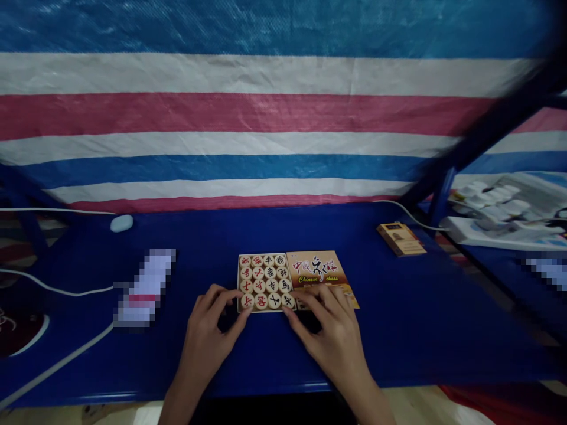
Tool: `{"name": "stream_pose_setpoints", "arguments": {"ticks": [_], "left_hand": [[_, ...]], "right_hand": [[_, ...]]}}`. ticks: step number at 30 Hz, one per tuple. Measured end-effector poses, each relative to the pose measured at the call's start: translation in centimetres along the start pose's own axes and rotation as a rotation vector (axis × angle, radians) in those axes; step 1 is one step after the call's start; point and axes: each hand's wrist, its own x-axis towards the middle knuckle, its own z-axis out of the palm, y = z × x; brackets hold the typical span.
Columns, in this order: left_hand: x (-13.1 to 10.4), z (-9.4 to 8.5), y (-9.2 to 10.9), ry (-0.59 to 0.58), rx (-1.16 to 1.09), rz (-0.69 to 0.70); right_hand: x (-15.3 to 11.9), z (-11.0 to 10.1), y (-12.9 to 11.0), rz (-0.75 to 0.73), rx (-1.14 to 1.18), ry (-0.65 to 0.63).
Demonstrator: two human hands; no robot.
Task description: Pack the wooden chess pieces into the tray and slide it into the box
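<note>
The box [267, 311] is flanked by left hand [214, 323] and right hand [333, 321], both spread. The lid [325, 268] is partly hidden.

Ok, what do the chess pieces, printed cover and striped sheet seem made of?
Chess pieces: wood or plastic, can't tell; pale, smooth-looking discs. Printed cover: probably cardboard, given its flat printed face. Striped sheet: likely woven plastic, with slight sheen, creases and fine weave-like texture.

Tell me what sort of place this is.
Likely a makeshift partitioned desk space; the wider surroundings aren't visible. Clues: red, white and blue striped tarpaulin sheeting as a backdrop, a dark blue tabletop, and a blue diagonal frame bar at right.
</note>
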Motion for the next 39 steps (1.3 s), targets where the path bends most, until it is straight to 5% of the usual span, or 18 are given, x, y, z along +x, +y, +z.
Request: {"name": "stream_pose_setpoints", "arguments": {"ticks": [5,13,22,30,39], "left_hand": [[0.1,0.0,-0.2,-0.027,-0.016,-0.005],[-2.0,-0.4,1.1,0.152,0.072,0.071],[-5.0,1.1,1.8,-0.001,0.216,0.245],[-4.2,1.6,2.6,0.057,0.193,0.171],[-1.9,1.2,2.8,0.12,0.156,0.016]], "right_hand": [[0.2,0.3,-0.1,0.013,0.026,0.023],[-1.2,-0.5,-1.3,0.056,0.207,0.109],[-3.9,0.2,-3.0,0.031,0.198,-0.247],[-3.1,0.1,-2.9,0.037,0.286,-0.224],[-1.0,0.6,-2.7,0.077,0.201,0.001]]}}
